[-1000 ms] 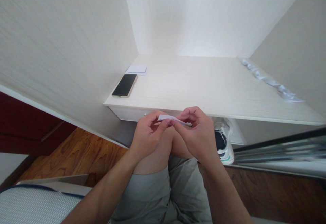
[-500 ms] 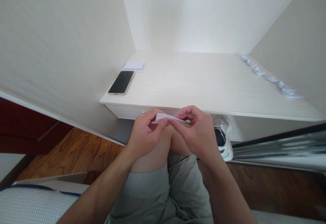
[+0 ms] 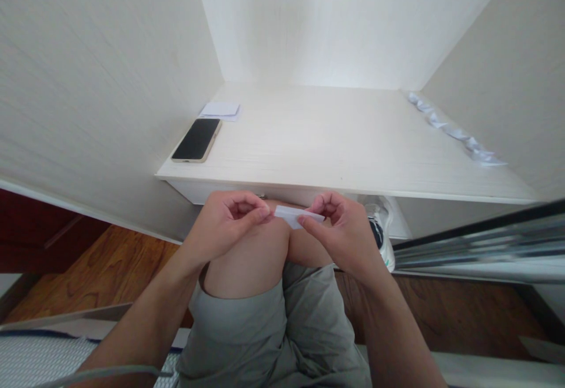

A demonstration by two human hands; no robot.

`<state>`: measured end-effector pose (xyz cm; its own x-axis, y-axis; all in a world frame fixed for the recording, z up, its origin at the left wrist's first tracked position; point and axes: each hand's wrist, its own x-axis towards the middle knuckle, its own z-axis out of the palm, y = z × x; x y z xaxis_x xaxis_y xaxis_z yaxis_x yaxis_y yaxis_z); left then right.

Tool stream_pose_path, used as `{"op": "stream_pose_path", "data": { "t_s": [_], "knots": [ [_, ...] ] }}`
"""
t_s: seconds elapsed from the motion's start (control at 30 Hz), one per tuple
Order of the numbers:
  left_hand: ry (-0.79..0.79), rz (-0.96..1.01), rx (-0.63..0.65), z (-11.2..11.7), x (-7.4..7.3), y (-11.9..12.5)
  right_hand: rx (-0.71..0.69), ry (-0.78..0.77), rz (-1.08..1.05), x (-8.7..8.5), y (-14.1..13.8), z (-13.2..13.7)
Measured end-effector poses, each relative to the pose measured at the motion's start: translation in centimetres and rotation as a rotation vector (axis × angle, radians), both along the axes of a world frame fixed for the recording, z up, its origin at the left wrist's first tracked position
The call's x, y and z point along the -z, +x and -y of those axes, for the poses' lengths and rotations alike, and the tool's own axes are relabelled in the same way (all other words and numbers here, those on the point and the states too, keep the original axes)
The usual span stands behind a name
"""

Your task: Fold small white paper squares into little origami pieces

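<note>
From here I see the paper (image 3: 288,216) over the knees (image 3: 249,258) — long axis left to right, right end lower. My right hand (image 3: 346,232) pinches it; my left hand (image 3: 223,223) narrows beside its left end (grip unclear).

- Paper strip (image 3: 288,216): right end covered by the thumb of the right hand (image 3: 346,235); number of layers was too fine to count.
- Left hand (image 3: 223,223): whether its fingertips gripped the strip's left end or only met it could not be determined.
- Shoe (image 3: 387,255): partly concealed behind the right hand and under the shelf (image 3: 318,141).
- Folded paper pieces (image 3: 454,133): blurred and run together; count and fold shape were unreadable.
- Loose sheets (image 3: 220,109): lower sheet mostly covered by the upper.
- Framed panel (image 3: 485,232): surface smeared into streaks; cut off at the right edge of view.
- Woven pad (image 3: 39,355): cut off at left and bottom.
- Dark red panel (image 3: 30,229): cut off at left.
- Grey shorts (image 3: 247,329): cut off at bottom.
</note>
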<state>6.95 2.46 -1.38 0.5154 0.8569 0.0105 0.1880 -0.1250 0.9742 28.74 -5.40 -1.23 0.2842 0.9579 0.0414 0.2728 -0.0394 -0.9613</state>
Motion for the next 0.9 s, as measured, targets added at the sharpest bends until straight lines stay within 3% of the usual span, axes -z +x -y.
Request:
{"op": "stream_pose_path", "data": {
  "t_s": [0.1,0.23,0.37,0.53,0.8,0.9],
  "knots": [
    [-0.147,0.045,-0.057,-0.2,-0.3,-1.1,0.016,-0.003,-0.072,0.4,0.8,0.3],
    [-0.152,-0.028,0.058,0.8,-1.2,0.0,-0.056,-0.046,-0.181,-0.2,0.1,0.2],
    [-0.056,-0.084,0.172,1.6,-1.4,1.9,-0.088,-0.065,-0.188,-1.1,-1.2,-0.3],
    [0.004,-0.111,0.193,1.6,-0.8,2.3,-0.086,-0.069,-0.128,-1.3,-0.9,-0.3],
    [0.377,-0.16,0.098,2.3,-1.3,1.5,-0.12,-0.051,-0.073,-1.7,-2.1,0.1],
    [0.454,-0.204,0.035,2.1,-1.9,0.5,-0.157,-0.01,-0.039,-0.9,-0.6,0.1]
  ]
}}
